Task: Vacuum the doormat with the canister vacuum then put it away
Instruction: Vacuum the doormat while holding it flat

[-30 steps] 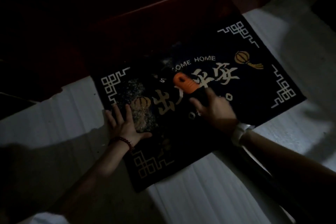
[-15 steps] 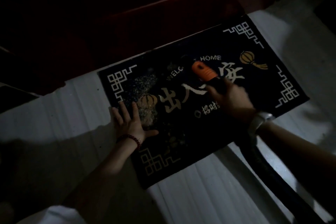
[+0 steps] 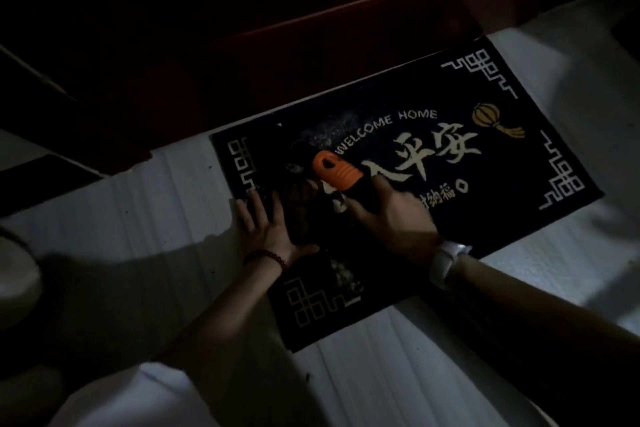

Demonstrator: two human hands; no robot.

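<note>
A black doormat (image 3: 519, 184) with white "WELCOME HOME" lettering, Chinese characters and lantern prints lies on the pale floor in dim light. Pale crumbs or dust (image 3: 329, 137) speckle its upper left part. My right hand (image 3: 391, 218) grips the dark handle of the vacuum's nozzle (image 3: 336, 172), whose orange tip lies on the mat's left half. The dark hose (image 3: 502, 340) trails back under my right forearm. My left hand (image 3: 266, 225) presses flat on the mat's left edge, fingers spread.
A dark red wooden door and threshold (image 3: 311, 38) run along the mat's far edge. Pale floor (image 3: 381, 374) surrounds the mat. My shadow covers the floor at the lower left. A pale rounded object (image 3: 14, 274) shows at the left edge.
My right hand has drawn the orange nozzle leftward across the mat, from the middle characters toward the left side. My left hand stays pressed on the mat's left edge.
</note>
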